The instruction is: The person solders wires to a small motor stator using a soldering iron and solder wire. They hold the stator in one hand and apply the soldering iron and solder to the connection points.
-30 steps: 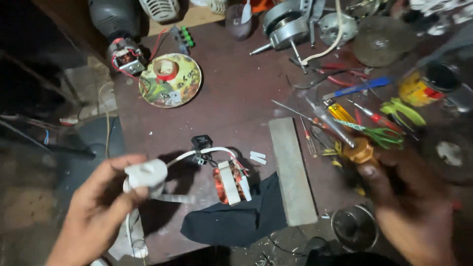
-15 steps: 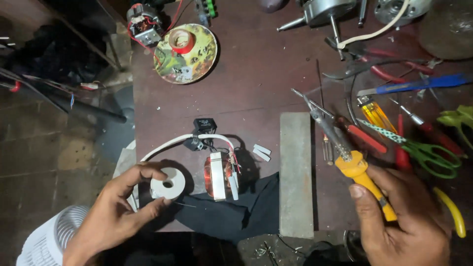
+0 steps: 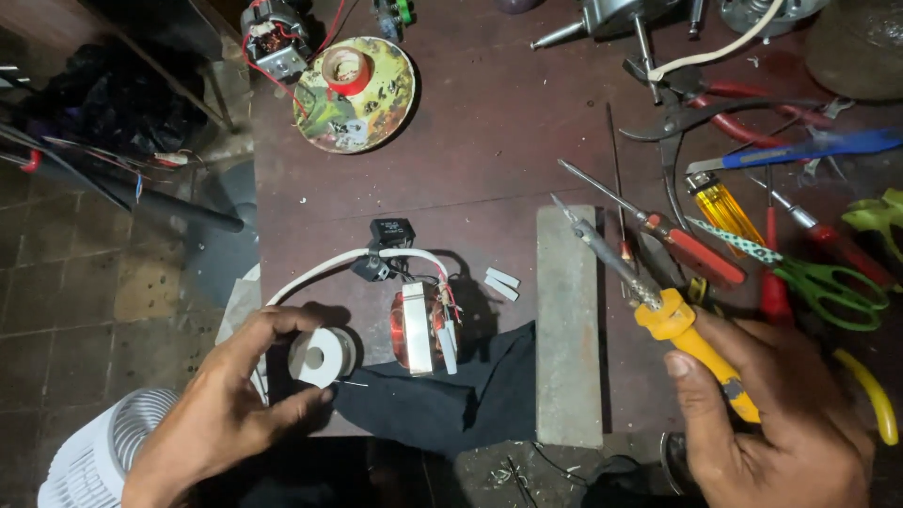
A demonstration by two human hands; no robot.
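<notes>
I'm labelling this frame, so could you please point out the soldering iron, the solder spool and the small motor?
soldering iron (image 3: 698,350): head view, yellow handle.
solder spool (image 3: 318,358): head view, white flange.
small motor (image 3: 420,326): head view, copper-wound core.

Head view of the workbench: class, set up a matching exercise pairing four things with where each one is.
Things:
1. soldering iron
2. solder spool
3. red tape roll
4. green scissors

Places:
A. on the round plate
B. in the right hand
C. among the tools at right
D. in the left hand

Pairs: 1-B, 2-D, 3-A, 4-C
</notes>
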